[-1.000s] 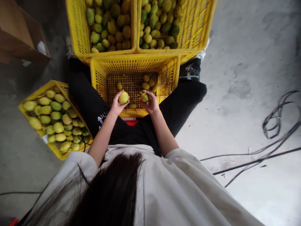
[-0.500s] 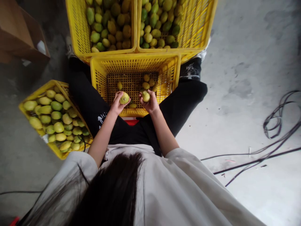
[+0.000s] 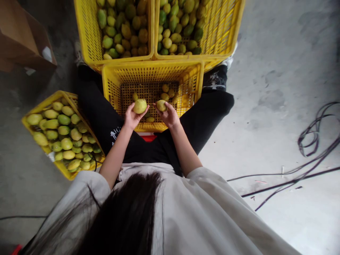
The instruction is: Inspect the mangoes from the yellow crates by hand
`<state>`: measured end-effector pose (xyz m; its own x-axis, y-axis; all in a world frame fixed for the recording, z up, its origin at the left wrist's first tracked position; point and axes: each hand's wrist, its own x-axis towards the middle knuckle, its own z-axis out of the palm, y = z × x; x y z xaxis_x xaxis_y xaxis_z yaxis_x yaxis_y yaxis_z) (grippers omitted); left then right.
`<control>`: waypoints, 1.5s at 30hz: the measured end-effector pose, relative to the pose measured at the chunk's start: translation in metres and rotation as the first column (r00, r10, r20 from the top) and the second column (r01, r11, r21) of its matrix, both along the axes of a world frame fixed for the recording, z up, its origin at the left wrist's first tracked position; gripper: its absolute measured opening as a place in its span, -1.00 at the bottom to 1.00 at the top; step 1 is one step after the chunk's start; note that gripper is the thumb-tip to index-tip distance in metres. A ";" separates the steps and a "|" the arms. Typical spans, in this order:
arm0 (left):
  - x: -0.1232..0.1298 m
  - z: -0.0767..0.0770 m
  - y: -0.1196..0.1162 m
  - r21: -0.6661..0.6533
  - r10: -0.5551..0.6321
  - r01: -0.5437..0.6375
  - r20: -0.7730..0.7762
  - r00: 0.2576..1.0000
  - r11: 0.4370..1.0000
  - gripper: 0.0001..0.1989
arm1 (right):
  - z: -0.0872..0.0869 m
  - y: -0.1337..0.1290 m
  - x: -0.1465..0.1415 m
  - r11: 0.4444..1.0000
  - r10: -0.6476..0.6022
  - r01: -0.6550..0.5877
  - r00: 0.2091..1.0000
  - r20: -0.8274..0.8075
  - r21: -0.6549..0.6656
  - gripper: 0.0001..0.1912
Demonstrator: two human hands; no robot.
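Note:
My left hand [image 3: 132, 117] holds a yellow-green lemon [image 3: 140, 106] between thumb and fingers. Close by on the right, my right hand [image 3: 170, 116] grips a smaller yellowish lemon [image 3: 161, 105]. Both hands are over the near half of a yellow slotted crate [image 3: 111, 67] that stands between my legs. Inside that crate, several small lemons [image 3: 165, 96] lie toward the right, one [image 3: 135, 96] lies behind my left hand, and another [image 3: 150, 119] rests near the front wall.
Two yellow crates [image 3: 153, 32] [image 3: 232, 32] of green and yellow lemons stand beyond. A tilted crate [image 3: 44, 101] full of lemons is at the left. A cardboard box [image 3: 26, 39] sits at the upper left. Black cables [image 3: 297, 177] cross the floor at the right.
Both lemons have turned in my hands, showing different sides. The left one is slightly higher; the right one has shifted a little left. The crates have not moved.

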<state>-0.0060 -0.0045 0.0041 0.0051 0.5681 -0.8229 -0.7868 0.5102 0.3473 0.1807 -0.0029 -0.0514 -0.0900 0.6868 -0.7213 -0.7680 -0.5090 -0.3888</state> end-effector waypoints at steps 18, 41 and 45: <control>0.000 -0.005 -0.001 -0.023 -0.004 0.004 -0.040 0.999 1.000 -0.78 | -0.002 0.001 0.002 1.000 0.000 -0.003 0.995 0.103 0.028 -0.73; 0.001 -0.004 -0.001 -0.038 -0.049 0.048 -0.039 0.998 0.998 -0.78 | 0.012 0.001 0.003 0.999 0.043 -0.043 0.999 0.007 -0.026 -0.77; 0.001 -0.010 -0.002 -0.073 -0.100 0.095 -0.079 0.992 0.993 -0.78 | 0.008 -0.001 0.002 0.999 0.031 -0.030 0.999 0.024 -0.040 -0.83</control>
